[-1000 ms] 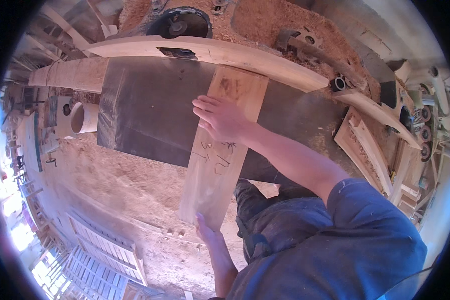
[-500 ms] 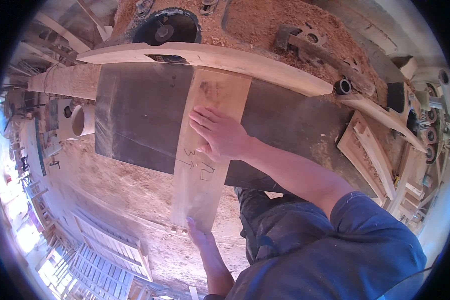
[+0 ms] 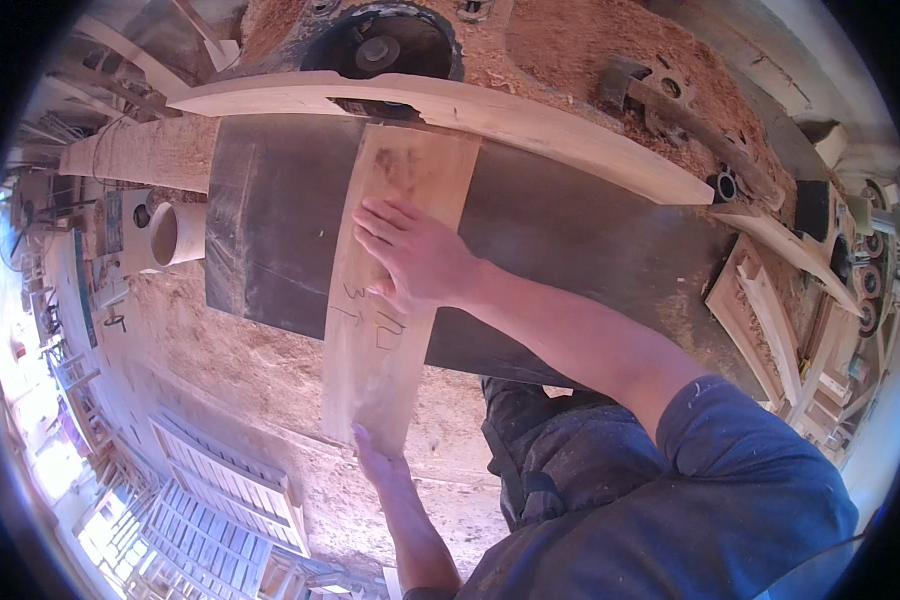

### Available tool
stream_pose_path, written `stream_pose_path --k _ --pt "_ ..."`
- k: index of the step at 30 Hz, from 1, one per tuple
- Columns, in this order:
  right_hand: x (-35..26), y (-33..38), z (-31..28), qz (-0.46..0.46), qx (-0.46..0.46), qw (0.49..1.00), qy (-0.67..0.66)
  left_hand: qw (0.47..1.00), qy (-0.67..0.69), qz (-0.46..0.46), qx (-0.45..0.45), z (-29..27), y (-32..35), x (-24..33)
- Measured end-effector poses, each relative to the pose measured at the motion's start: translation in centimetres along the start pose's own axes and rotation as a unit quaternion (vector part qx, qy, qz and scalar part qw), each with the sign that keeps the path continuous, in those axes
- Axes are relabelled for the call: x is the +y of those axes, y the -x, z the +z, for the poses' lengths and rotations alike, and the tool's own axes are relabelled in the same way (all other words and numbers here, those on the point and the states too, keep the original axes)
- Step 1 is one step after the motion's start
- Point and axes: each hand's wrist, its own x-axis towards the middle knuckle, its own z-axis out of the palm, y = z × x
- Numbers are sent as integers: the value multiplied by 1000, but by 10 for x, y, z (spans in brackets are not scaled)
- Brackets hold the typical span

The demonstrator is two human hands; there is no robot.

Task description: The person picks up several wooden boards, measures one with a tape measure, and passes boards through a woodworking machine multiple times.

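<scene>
One wooden board (image 3: pixel 395 290), pale and bearing pencil marks, lies lengthwise across the dark machine table (image 3: pixel 270 230), its far end touching the curved wooden fence (image 3: pixel 530 125) and its near end overhanging the table edge. Two hands act on it. The right hand (image 3: pixel 415 255) rests flat on the board's middle, fingers (image 3: pixel 375 225) extended and spread, gripping nothing. The left hand (image 3: pixel 375 460) meets the board's near end from below; whether its fingers curl around the edge cannot be told. Behind the fence sits one round cutter housing (image 3: pixel 385 45), ringed by sawdust (image 3: pixel 590 40). One pale cylindrical duct (image 3: pixel 175 232) stands left of the table; stacked curved wooden parts (image 3: pixel 760 320) lie to the right. Compared with the earlier frames, the board's far end has advanced to the fence, and the right hand sits further along the table.
</scene>
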Motion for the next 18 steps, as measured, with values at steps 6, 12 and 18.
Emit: stream_pose_path --k 6,12,18 --pt "-8 -33 14 13 -2 1000 -6 1000 14 6 2 0 -24 29" --pt "-9 -53 31 3 -15 1000 10 999 -1 2 47 9 -31 52" --pt "-18 -76 43 16 -23 1000 10 998 -27 7 64 9 -44 75"
